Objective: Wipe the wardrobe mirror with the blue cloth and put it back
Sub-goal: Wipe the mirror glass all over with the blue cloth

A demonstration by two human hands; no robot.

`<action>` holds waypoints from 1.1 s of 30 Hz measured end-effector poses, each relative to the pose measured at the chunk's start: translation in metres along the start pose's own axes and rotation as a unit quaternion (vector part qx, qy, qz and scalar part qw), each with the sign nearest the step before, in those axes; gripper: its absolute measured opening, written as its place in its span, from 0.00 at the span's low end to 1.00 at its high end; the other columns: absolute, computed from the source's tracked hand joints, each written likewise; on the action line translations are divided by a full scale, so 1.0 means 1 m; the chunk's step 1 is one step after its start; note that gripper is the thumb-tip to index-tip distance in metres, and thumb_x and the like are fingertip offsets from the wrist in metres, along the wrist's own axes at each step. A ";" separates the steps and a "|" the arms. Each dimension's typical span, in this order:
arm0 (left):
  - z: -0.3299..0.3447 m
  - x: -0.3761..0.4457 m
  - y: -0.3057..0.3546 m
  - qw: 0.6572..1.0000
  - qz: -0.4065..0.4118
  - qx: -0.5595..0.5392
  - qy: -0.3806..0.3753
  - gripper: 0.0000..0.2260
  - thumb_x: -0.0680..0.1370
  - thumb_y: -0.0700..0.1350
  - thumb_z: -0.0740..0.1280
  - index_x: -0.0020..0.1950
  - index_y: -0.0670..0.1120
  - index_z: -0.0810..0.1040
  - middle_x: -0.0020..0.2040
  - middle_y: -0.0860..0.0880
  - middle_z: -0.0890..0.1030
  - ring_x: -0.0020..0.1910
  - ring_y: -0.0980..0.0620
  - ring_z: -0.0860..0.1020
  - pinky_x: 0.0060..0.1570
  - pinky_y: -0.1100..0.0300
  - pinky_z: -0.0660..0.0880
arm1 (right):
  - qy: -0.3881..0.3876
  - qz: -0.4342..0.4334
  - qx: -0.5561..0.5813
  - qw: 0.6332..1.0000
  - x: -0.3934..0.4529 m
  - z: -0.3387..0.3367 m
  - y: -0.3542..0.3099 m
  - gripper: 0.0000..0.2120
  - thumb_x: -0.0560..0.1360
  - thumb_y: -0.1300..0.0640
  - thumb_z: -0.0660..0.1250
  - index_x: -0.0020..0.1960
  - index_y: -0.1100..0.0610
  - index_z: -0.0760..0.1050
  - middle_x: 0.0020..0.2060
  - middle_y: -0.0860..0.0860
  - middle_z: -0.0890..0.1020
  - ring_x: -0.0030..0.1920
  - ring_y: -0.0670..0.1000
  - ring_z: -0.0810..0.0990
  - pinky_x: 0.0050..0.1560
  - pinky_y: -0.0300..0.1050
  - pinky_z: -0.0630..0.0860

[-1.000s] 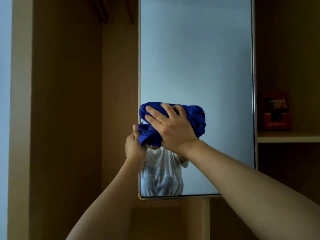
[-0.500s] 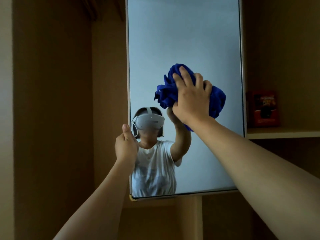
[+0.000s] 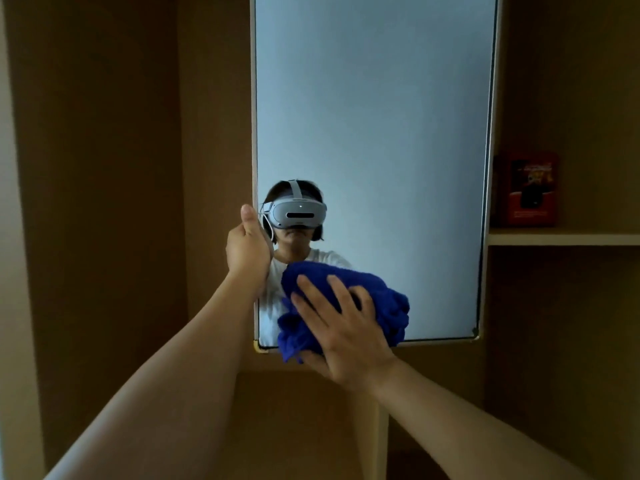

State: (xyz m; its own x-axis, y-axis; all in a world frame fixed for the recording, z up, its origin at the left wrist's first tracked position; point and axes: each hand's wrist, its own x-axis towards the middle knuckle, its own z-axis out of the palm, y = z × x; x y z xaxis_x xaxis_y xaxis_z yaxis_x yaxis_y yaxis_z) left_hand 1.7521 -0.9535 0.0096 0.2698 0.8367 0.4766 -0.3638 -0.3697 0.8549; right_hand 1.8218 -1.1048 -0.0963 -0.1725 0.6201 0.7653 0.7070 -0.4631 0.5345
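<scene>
The right hand (image 3: 346,336), the working grip, lies with fingers spread and lightly bent over the bunched blue cloth (image 3: 349,308), pressing it against the lower part of the wardrobe mirror (image 3: 374,116); the cloth is a crumpled wad whose long axis runs roughly side to side, one end toward the left hand (image 3: 247,249) and the other bulging out past the right grip on its far side; a loose tail of it hangs below the grip, over the mirror's bottom edge; the palm hides the middle of the cloth, so its folds there cannot be made out. Up and to the left of that grip, the left hand clasps the mirror's left edge, thumb upright on the front; its fingers are hidden behind the panel. The mirror stands upright, long axis vertical, its top cut off by the frame; above the right grip it reflects a person in a white headset and white shirt. Well to the right, a red box (image 3: 526,190) sits on a shelf (image 3: 564,239), its print too dim to read.
</scene>
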 end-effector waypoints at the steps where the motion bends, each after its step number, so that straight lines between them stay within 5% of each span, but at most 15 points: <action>1: 0.000 0.001 -0.001 1.000 0.002 0.007 0.010 0.24 0.78 0.64 0.48 0.35 0.48 0.70 0.30 0.49 0.72 0.30 0.50 0.72 0.31 0.57 0.69 | -0.009 -0.010 0.004 1.000 -0.008 0.003 -0.009 0.33 0.73 0.35 0.54 0.71 0.53 0.69 0.72 0.53 0.67 0.66 0.60 0.67 0.61 0.57 0.60; 4: 0.001 0.001 0.000 1.000 0.002 0.010 0.023 0.25 0.78 0.64 0.48 0.36 0.47 0.71 0.32 0.48 0.76 0.37 0.47 0.77 0.41 0.52 0.75 | -0.038 -0.047 0.004 0.998 -0.018 0.008 -0.038 0.32 0.73 0.35 0.58 0.71 0.52 0.69 0.72 0.51 0.67 0.65 0.58 0.69 0.61 0.54 0.68; 10: 0.001 0.003 0.002 0.999 0.014 0.027 0.025 0.21 0.80 0.61 0.50 0.33 0.51 0.67 0.31 0.51 0.70 0.30 0.55 0.69 0.36 0.57 0.69 | -0.004 -0.077 -0.035 0.996 -0.024 0.018 -0.065 0.23 0.78 0.50 0.55 0.72 0.51 0.68 0.73 0.49 0.67 0.67 0.56 0.70 0.63 0.53 0.63; 15: 0.000 -0.001 0.002 0.999 0.018 0.011 0.036 0.23 0.79 0.62 0.50 0.32 0.50 0.68 0.27 0.51 0.73 0.27 0.55 0.73 0.32 0.59 0.71 | 0.036 -0.094 -0.103 0.990 -0.045 0.031 -0.040 0.23 0.78 0.51 0.56 0.73 0.49 0.64 0.73 0.46 0.65 0.68 0.55 0.66 0.65 0.52 0.61; 25: 0.001 0.002 0.000 0.999 0.006 -0.002 0.031 0.24 0.78 0.64 0.50 0.34 0.48 0.69 0.29 0.50 0.73 0.35 0.49 0.76 0.46 0.48 0.77 | 0.084 -0.045 -0.134 0.986 -0.090 0.039 0.025 0.23 0.77 0.54 0.57 0.73 0.50 0.62 0.72 0.48 0.63 0.67 0.56 0.67 0.63 0.53 0.62; 33: 0.007 0.003 -0.002 0.997 0.018 0.017 0.071 0.22 0.79 0.63 0.50 0.33 0.51 0.69 0.29 0.53 0.74 0.31 0.56 0.75 0.32 0.61 0.70 | 0.071 0.001 -0.093 0.993 -0.092 0.035 0.029 0.22 0.76 0.57 0.56 0.71 0.52 0.65 0.71 0.50 0.65 0.65 0.57 0.68 0.60 0.55 0.64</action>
State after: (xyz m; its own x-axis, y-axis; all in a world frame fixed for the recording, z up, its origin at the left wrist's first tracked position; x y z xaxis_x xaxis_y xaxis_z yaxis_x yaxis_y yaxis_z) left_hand 1.7605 -0.9530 0.0105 0.1272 0.8704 0.4756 -0.3408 -0.4120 0.8451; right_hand 1.8822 -1.1531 -0.1643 -0.2755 0.5305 0.8017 0.5712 -0.5805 0.5804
